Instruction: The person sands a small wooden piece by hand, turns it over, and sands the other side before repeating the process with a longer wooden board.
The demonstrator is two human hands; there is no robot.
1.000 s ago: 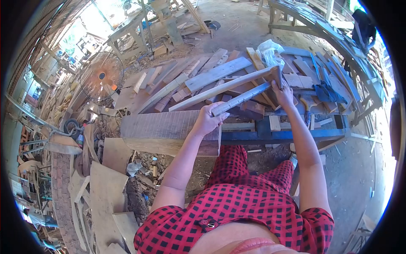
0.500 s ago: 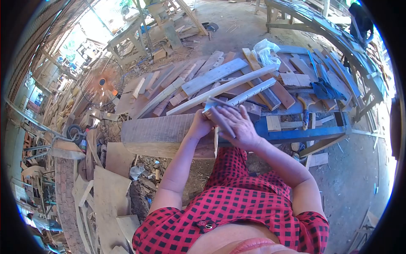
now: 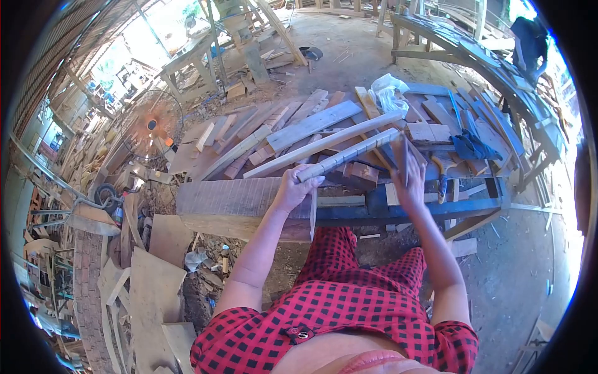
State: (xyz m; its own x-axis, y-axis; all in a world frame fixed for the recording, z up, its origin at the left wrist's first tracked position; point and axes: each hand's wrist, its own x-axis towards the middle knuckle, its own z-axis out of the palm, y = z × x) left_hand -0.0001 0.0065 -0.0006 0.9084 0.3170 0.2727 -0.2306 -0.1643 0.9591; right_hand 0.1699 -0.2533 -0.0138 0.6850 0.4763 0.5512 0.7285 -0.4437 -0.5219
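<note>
My left hand (image 3: 295,191) is closed around the near end of a long wooden strip (image 3: 349,154) marked with dark crosswise lines. The strip slants up and away to the right, over the lumber pile. At its far end my right hand (image 3: 411,182) grips a flat brown wooden piece (image 3: 402,161), seen nearly edge-on, which overlaps the strip's tip in this view. The fingers behind that piece are partly hidden. Below my left hand lies a thick wooden beam (image 3: 233,198) with a ridged top face.
Loose boards (image 3: 314,128) are piled ahead, with a plastic bag (image 3: 387,92) on top. To the right lie a blue cloth (image 3: 474,146) and a handsaw (image 3: 443,181). A blue-grey frame (image 3: 461,204) runs beside the beam. A fan (image 3: 151,124) stands at left.
My right hand has moved right and away with the flat wooden piece, from beside my left hand to the strip's far end. My left hand stays near the strip's close end.
</note>
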